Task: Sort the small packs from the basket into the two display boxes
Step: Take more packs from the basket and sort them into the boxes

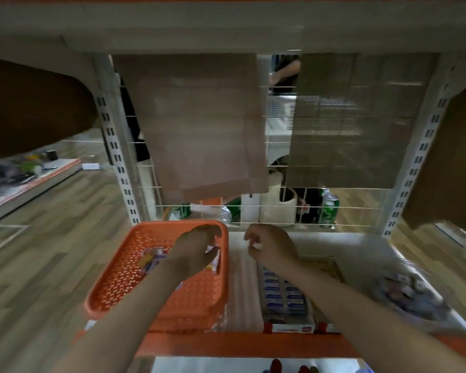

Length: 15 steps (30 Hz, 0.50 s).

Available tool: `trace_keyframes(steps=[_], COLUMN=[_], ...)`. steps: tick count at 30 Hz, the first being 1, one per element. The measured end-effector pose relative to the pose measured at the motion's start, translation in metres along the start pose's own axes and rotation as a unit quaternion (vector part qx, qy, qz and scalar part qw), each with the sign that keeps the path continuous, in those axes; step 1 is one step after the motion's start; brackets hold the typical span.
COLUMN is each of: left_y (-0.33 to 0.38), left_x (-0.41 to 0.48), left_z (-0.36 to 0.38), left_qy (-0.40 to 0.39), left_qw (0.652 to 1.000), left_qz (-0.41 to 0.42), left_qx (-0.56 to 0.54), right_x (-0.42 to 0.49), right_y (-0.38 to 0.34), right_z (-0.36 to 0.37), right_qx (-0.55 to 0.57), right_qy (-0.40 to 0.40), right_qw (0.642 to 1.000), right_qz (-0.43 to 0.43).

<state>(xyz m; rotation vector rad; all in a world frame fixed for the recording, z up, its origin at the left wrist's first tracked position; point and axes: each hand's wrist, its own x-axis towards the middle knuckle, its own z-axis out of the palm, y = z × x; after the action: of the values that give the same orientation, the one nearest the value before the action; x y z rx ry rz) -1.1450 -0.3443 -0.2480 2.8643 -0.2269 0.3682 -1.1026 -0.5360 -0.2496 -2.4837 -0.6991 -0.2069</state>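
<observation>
Shelf (242, 343): orange front edge, pale deck. An orange basket (113, 289) sits at its left, with small packs (151, 258) inside. The left hand (197, 249) reaches into the basket, fingers curled down over the packs; blur hides any grip. A display box (293, 329) of blue packs stands just right of the basket. The right hand (269, 246) hovers past the box's far end, fingers curled, contents unclear. Behind: wire grid (280, 205), green cans (330, 208), wood floor (51, 238)
</observation>
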Motion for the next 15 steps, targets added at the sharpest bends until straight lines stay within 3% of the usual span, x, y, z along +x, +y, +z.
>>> trace_keyframes(steps=[7, 10, 15], left_y=[-0.059, -0.071, -0.088], left_x=[-0.021, -0.025, -0.03], left_z=[-0.016, -0.016, -0.011], left_qy=[-0.037, -0.033, -0.027], left_qw=[0.995, 0.995, 0.994], left_qz=[-0.083, -0.089, -0.103], left_qx=[0.027, 0.03, 0.016], right_x=[0.041, 0.047, 0.059], right_y=[-0.051, -0.062, -0.068], right_z=[0.047, 0.067, 0.105], right_qx=[-0.139, -0.181, -0.161], right_qy=[-0.059, -0.09, -0.102], right_qw=[0.985, 0.977, 0.982], right_qz=[-0.083, -0.066, 0.007])
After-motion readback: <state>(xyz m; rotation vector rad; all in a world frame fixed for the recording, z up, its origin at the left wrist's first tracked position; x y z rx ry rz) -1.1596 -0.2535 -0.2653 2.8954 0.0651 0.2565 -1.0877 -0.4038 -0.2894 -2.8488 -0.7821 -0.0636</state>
